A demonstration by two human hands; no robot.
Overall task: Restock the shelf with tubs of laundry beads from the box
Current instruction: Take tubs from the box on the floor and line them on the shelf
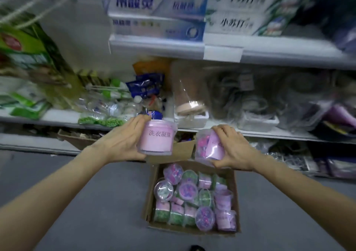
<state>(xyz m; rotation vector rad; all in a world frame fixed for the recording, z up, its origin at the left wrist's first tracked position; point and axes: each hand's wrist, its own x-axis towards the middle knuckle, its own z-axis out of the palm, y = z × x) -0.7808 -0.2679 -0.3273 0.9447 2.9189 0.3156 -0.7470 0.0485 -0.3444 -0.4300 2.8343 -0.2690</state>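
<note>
Left hand (123, 139) clamps pink tub (157, 138), right hand (234, 150) clamps clear tub (209, 145); crowded shelf (221, 131) — risk toppling neighbours.

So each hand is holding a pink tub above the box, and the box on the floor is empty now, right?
Not quite: the box is far from empty; the head view shows it full of tubs. The left hand and right hand do each hold a pink tub above it.
</note>
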